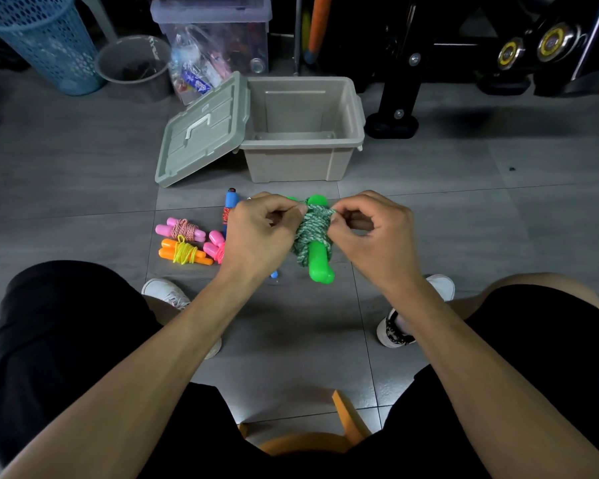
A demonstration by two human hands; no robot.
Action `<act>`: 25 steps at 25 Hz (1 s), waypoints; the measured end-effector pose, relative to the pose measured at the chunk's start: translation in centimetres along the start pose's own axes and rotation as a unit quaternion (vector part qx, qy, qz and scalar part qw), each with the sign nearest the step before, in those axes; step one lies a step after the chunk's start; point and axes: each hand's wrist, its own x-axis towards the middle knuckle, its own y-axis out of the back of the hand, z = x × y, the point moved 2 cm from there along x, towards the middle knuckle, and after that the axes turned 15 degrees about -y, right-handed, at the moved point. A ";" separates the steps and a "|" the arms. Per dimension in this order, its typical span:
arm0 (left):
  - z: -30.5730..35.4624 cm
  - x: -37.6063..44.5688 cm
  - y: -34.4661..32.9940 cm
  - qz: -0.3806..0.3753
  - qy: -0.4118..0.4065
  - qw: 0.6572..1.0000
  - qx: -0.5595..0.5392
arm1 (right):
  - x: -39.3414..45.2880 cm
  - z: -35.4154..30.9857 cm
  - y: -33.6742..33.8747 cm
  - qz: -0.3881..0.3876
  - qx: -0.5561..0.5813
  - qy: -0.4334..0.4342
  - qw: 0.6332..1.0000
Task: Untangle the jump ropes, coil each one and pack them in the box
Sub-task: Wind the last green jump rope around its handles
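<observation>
Green jump rope (313,233) held up between both hands, above the grey tiled floor (429,209) and nearer than the box (301,157); green-and-white cord wound in a thick bundle around bright green handles, one handle end poking out below. Left hand (260,233) with curled fingers pinching the cord at the bundle's upper left. Right hand (370,233) likewise curled, thumb and forefinger pinching the cord at the upper right. Beige box sitting open on the floor beyond the hands, nothing visible inside, its grey-green lid (201,133) leaning tilted against the left wall.

On the floor to the left of the hands: pink-handled rope (180,229) wrapped in red-and-white cord, orange-handled rope (184,254) just beside it with yellow cord, another pink-handled rope (215,247) partly hidden behind the left hand, and blue-handled rope (231,205) standing out above the left hand's knuckles, mostly hidden.

Further back: blue mesh basket (45,39), grey bucket (132,63), clear storage tub (215,36).
</observation>
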 end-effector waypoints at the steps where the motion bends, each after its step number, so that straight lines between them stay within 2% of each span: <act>1: 0.0 -0.1 0.0 -0.005 -0.012 1.000 0.003 | 0.1 0.1 0.0 -0.028 -0.009 -0.022 0.999; 5: 0.1 -0.8 0.0 -0.009 -0.093 0.995 0.035 | 0.7 0.6 -0.1 -0.111 -0.041 -0.065 0.991; 7: -0.1 -1.0 -0.1 -0.001 -0.092 0.996 0.020 | 0.8 0.6 -0.1 -0.122 -0.048 -0.055 0.990; 8: -0.4 -1.1 -0.2 0.017 -0.058 0.998 0.005 | 0.8 0.5 -0.1 -0.123 -0.047 -0.042 0.990; 10: -1.4 -1.1 -0.4 0.026 0.103 0.990 -0.095 | 0.6 0.4 -0.1 -0.131 -0.024 -0.028 0.991; 11: -1.5 -0.9 -0.5 0.000 0.195 0.960 -0.201 | 0.5 0.3 0.0 -0.138 -0.013 -0.025 0.990; 12: -1.6 -0.8 -0.7 -0.040 0.269 0.912 -0.308 | 0.4 0.2 0.1 -0.144 -0.007 -0.023 0.989; 13: -1.4 -0.8 -0.8 -0.075 0.310 0.871 -0.373 | 0.5 0.2 0.1 -0.149 -0.005 -0.022 0.989; 14: -1.3 -0.8 -0.9 -0.092 0.319 0.857 -0.394 | 0.6 0.2 0.2 -0.150 -0.006 -0.023 0.988; 17: -1.4 -0.7 -1.0 -0.050 0.285 0.891 -0.349 | 0.8 0.5 -0.1 -0.158 -0.084 0.002 0.984; 19: -1.6 -0.7 -1.2 -0.021 0.268 0.901 -0.339 | 0.6 0.7 -0.6 -0.190 -0.150 0.042 0.969; 22: -2.0 -0.8 -1.3 0.026 0.251 0.914 -0.318 | 0.3 0.3 -1.2 -0.223 -0.125 0.077 0.964; 25: -2.7 -1.3 -1.1 0.067 0.208 0.943 -0.249 | 0.3 -0.2 -2.0 -0.250 -0.094 0.058 0.962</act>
